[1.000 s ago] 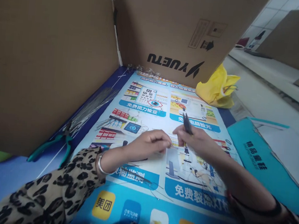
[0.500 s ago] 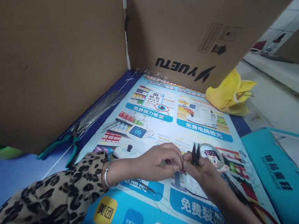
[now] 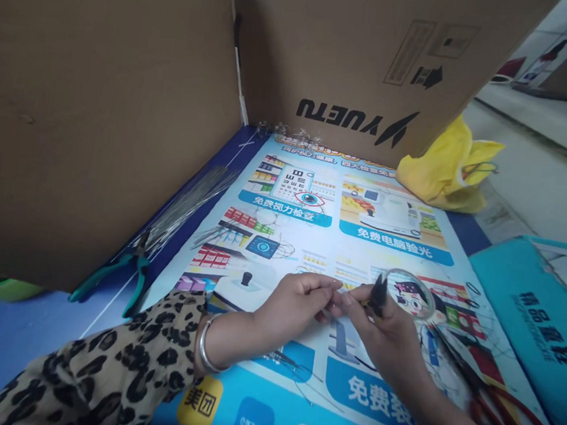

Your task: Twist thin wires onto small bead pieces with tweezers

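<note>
My left hand (image 3: 292, 306), with a silver bangle at the wrist, is closed in a pinch over the printed poster (image 3: 320, 245). What its fingertips hold is too small to make out. Touching those fingertips are the thumb and finger of my right hand (image 3: 394, 335). Small dark-jawed pliers (image 3: 379, 293) are tucked in the right palm, jaws pointing up and away. Thin wire pieces (image 3: 294, 365) lie on the poster below my left wrist. Just beyond my right hand is a clear ring like a tape roll (image 3: 432, 298).
Tall cardboard panels (image 3: 357, 53) stand at the left and back. Teal-handled pliers (image 3: 134, 272) and a bundle of thin wires (image 3: 184, 207) lie at left. Red-handled scissors (image 3: 486, 389), a teal box (image 3: 527, 313) and a yellow bag (image 3: 446, 170) are at right. Small wire pieces (image 3: 295, 136) sit at the back.
My hands stay together at the fingertips, the left turning so its fingers close flatter. The pliers in my right hand have tilted. The view has shifted slightly.
</note>
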Demonstrator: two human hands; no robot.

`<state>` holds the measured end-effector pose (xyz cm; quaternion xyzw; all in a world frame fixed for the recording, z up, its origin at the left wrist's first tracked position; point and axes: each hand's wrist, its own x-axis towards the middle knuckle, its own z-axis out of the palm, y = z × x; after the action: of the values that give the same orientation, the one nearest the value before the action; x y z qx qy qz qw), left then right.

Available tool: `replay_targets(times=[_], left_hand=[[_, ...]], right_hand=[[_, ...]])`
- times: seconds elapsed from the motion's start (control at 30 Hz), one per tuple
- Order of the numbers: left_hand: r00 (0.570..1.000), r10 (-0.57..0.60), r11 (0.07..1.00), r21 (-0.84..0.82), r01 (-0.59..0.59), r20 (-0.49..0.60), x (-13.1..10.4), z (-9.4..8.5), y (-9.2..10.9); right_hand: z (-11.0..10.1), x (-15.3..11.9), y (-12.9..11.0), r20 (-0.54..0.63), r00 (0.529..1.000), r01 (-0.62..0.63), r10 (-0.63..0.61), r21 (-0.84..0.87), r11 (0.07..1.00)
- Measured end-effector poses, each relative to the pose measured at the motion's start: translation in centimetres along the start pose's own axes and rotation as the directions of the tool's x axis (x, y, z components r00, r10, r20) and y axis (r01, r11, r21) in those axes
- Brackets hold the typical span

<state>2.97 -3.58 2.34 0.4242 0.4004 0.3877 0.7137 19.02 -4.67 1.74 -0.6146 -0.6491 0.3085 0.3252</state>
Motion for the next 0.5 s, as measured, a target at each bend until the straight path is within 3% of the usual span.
replay_targets(times=[0.27,0.5], left_hand=[[0.99,0.139,0.974,0.178,-0.139,0.016,0.58,-1.02,-0.92],[0.991,0.123,0.976,0.175,-0.129,0.047,0.49,-0.94,-0.88]], right_hand=[[-0.17,-0.41,0.41,0.147,0.987,-0.078,0.06,0.124,0.989],[0.08,-0.52,0.52,0.218,0.973,-0.126,0.08,0.204,0.971]])
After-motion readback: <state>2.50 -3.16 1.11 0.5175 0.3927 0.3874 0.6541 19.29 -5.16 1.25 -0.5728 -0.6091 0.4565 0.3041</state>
